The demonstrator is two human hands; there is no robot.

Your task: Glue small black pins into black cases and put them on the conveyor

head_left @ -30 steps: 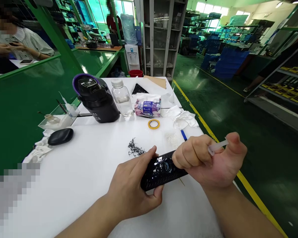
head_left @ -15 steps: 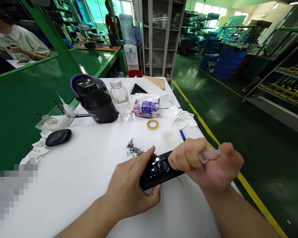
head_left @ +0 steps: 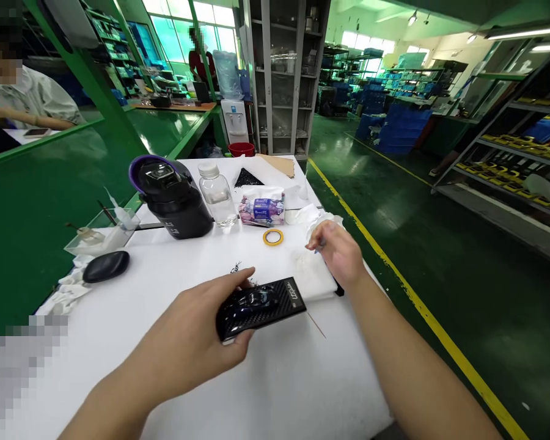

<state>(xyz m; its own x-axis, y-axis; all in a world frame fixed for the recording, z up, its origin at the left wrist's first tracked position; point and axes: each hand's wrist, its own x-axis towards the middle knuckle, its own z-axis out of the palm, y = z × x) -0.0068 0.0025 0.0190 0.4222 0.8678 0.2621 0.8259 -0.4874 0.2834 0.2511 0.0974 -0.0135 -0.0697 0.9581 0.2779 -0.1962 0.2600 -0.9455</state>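
Note:
My left hand (head_left: 197,333) grips a glossy black model car on a flat base (head_left: 263,305) with a woven carbon-look pattern and pale lettering at its right end. Thumb below and fingers above clasp its left end, which they partly cover. Over the right side of the table, my right hand (head_left: 339,250) has its fingers curled together above a white pad (head_left: 309,275). A bit of blue shows under its fingertips; what they hold, if anything, I cannot make out. Small black slivers (head_left: 236,267) lie behind the model, mostly hidden. A thin brown stick (head_left: 316,325) rests right of it.
Yellow tape (head_left: 273,237), a tissue pack (head_left: 262,208), a clear bottle (head_left: 217,197) and a big black jug (head_left: 172,201) stand farther back. At left are a black oval case (head_left: 106,266) and a tray (head_left: 91,243) with small bottles. A co-worker (head_left: 32,101) sits beyond the green partition.
My right hand has left the model and moved back over the white pad; the translucent tube it held is out of sight. My left hand has shifted left with the model.

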